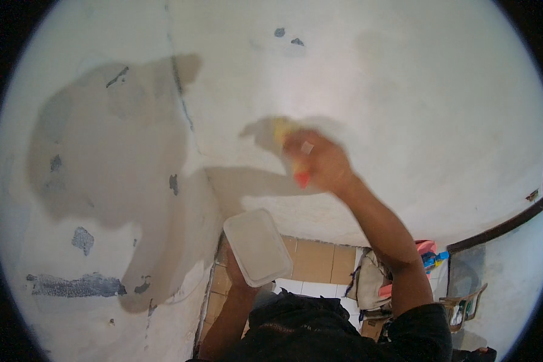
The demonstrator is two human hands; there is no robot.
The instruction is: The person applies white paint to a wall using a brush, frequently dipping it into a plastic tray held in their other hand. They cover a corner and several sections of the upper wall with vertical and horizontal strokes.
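Note:
My right hand (315, 160) is raised to the white wall (392, 108), blurred and closed around a yellow tool with a red end (302, 178), perhaps a brush; its shadow falls on the wall beside it. Low in the view, my left hand (238, 274) holds a rectangular pale plastic container (256, 244) from underneath, its fingers mostly hidden. The left wall (66, 151) has grey patches and carries a large shadow; a thin crack runs near the corner.
Tan and white floor tiles (314, 259) show below. Beige cloth bundles (368, 283), pink and blue items (431, 256) and a chair (470, 301) sit at lower right. A dark frame edge (495, 226) runs along the right.

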